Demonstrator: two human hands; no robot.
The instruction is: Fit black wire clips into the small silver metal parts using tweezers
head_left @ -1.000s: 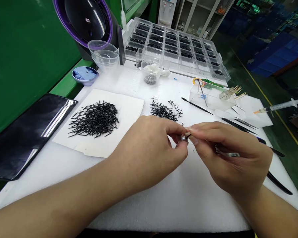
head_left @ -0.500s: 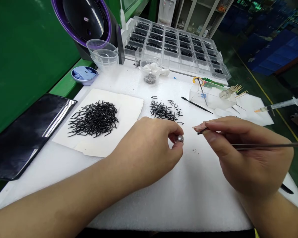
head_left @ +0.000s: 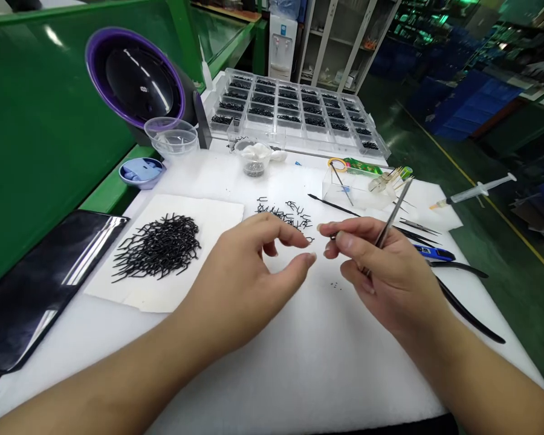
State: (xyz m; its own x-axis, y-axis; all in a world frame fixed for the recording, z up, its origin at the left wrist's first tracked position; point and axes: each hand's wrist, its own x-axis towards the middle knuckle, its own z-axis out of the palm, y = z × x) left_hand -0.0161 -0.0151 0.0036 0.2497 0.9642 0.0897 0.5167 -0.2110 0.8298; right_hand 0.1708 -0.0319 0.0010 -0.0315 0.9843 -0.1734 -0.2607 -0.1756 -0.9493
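My left hand [head_left: 249,275] hovers over the white mat with thumb and index finger apart; nothing shows between them. Facing it, my right hand [head_left: 381,266] pinches a small black piece [head_left: 333,237] between thumb and fingertips. Metal tweezers [head_left: 395,208] are also held in the right hand, slanting up and away. Behind the left fingertips lies a loose scatter of black Y-shaped pieces [head_left: 290,212], partly hidden by the hand. A dense heap of similar black forked pieces [head_left: 161,248] rests on a white sheet [head_left: 226,211] at the left.
A clear compartment tray [head_left: 294,130] of black parts stands at the back, by a purple-rimmed fan-like device [head_left: 138,84]. Clear cups [head_left: 174,139] and a blue bowl [head_left: 140,175] sit left. Pliers [head_left: 471,311], a blue-handled tool [head_left: 435,252] and a syringe [head_left: 476,192] lie right.
The small silvery thing at my left fingertips no longer shows, and those fingers have spread. My right hand has come nearer the left, and its tweezers have swung upward. The view has shifted.
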